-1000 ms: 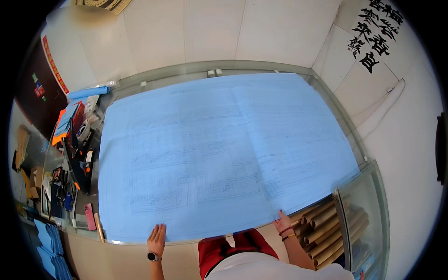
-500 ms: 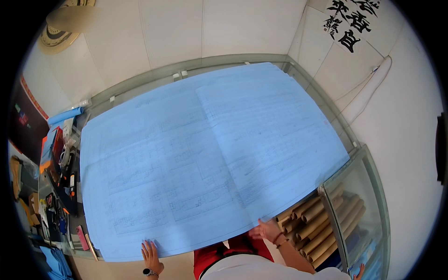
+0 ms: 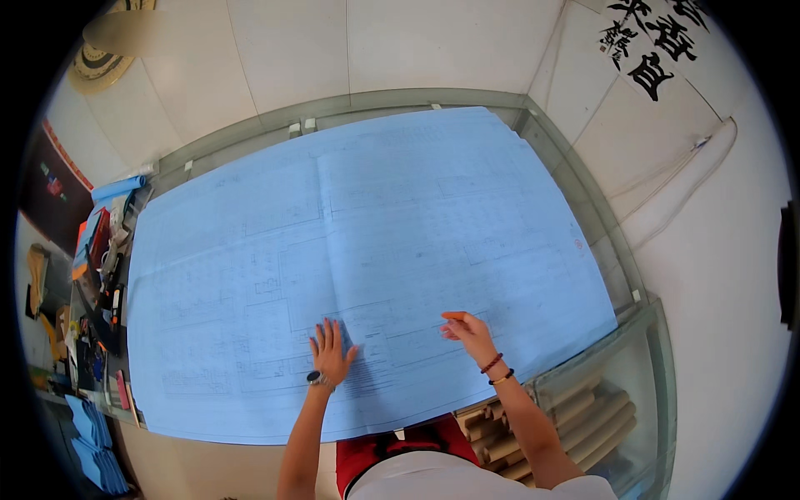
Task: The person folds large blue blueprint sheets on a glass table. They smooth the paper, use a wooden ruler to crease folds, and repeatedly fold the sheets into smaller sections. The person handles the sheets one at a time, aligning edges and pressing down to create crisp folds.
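Observation:
A large blue drawing sheet (image 3: pixel 233 267), printed with fine plan lines, covers most of a glass-topped counter. It seems to lie on other blue sheets, whose edges show at the far right corner. A fold or crease runs from its back edge toward me. My left hand (image 3: pixel 332 354), a watch on its wrist, presses flat on the sheet beside that crease with fingers spread. To its right, my right hand (image 3: pixel 471 336) is over the sheet, fingers loosely bent and slightly apart, holding nothing visible. Whether it touches the paper I cannot tell.
Tools, boxes and a blue roll (image 3: pixel 119 187) crowd the counter's left end. Several brown cardboard tubes (image 3: pixel 596 425) lie in the glass case at the right front. Folded blue paper (image 3: pixel 98 454) is stacked at lower left. Walls stand behind and to the right.
Both hands have moved from the sheet's front edge inward over it. The left came up and right and now lies flat. The sheet's right part looks smoother, its lines differently placed.

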Motion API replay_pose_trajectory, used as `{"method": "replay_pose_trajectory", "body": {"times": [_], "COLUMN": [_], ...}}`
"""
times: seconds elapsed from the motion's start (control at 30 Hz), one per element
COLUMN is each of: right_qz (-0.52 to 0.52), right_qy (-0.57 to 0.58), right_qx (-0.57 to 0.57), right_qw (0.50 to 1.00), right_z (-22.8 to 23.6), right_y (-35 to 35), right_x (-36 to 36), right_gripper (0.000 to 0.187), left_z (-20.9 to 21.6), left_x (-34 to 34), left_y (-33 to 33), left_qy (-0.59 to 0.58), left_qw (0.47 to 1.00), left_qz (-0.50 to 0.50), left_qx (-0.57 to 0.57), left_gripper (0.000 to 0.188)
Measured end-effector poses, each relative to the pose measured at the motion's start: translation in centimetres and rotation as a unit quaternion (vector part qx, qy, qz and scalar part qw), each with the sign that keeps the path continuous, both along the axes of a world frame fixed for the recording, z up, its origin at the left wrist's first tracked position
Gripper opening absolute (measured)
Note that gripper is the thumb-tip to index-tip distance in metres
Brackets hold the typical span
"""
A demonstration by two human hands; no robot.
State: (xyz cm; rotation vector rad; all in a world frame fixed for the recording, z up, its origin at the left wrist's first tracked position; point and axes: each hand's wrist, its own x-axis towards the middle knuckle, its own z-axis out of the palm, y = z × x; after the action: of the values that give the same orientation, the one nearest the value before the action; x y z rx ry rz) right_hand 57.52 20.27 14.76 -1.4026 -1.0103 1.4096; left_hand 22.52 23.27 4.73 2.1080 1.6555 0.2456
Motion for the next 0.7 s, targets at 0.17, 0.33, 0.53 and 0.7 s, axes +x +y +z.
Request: {"method": "replay_pose_trajectory", "body": {"times": [0.17, 0.33, 0.53, 0.7], "right_qz": [0.120, 0.217, 0.333, 0.356], "right_qy": [-0.136, -0.375, -0.470, -0.458], "right_qx": [0.046, 0.156, 0.106, 0.078], "right_qw": [0.982, 0.888, 0.811, 0.811], "right_z": [-0.6, -5.8, -8.1, -8.6], "right_y": [1.6, 0.5, 0.8, 1.8], "right_x": [1.9, 4.1, 5.2, 5.3], "right_gripper": [0.033, 0.065, 0.106, 0.110], "left_z": [0.0, 0.0, 0.9, 0.9], "left_x": [4.3, 4.6, 5.4, 5.5], "left_y": [3.7, 3.6, 3.8, 4.0], "left_qy": [0.038, 0.075, 0.088, 0.097], "left_qw": [0.996, 0.992, 0.990, 0.989], "left_qz": [0.079, 0.098, 0.105, 0.107], "left_qx": [0.017, 0.028, 0.030, 0.028], "left_gripper": [0.094, 0.094, 0.093, 0.093]}}
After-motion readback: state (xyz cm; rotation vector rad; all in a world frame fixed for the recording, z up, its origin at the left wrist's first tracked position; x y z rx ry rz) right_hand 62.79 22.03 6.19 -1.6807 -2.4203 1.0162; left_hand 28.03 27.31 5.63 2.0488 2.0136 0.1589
